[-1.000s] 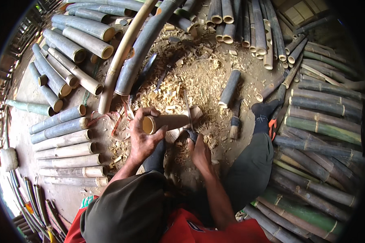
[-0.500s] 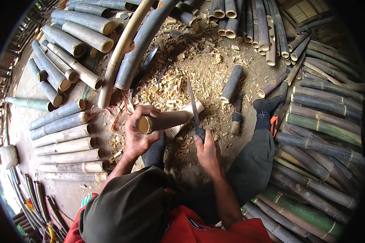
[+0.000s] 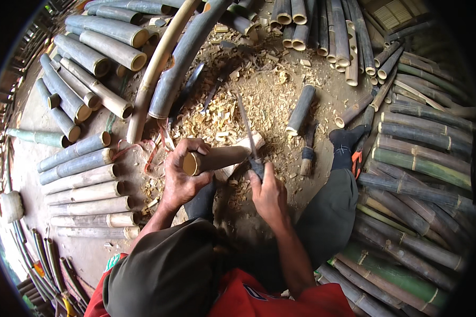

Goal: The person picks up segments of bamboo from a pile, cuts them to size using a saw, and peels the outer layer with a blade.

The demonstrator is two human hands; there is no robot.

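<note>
My left hand (image 3: 182,174) is wrapped round the near end of a short dark bamboo tube (image 3: 222,157), whose pale cut rim faces me. The tube's far end rests by a pale wooden block (image 3: 254,142) on the ground. In my right hand (image 3: 269,196) is the dark handle of a long narrow knife (image 3: 246,121). Its blade points away from me, close against the tube's far end. Pale shavings (image 3: 222,113) lie heaped just beyond the tube.
Bamboo tubes (image 3: 84,190) lie in a row at left, with more stacked at right (image 3: 423,158) and far right. Two long poles (image 3: 182,61) slant across the far left. A loose tube (image 3: 301,110), a brush (image 3: 308,153) and an orange-handled tool (image 3: 357,162) lie near my right foot.
The knife and my right hand have shifted slightly to the left and the blade is a little blurred. The left hand and the tube have barely moved.
</note>
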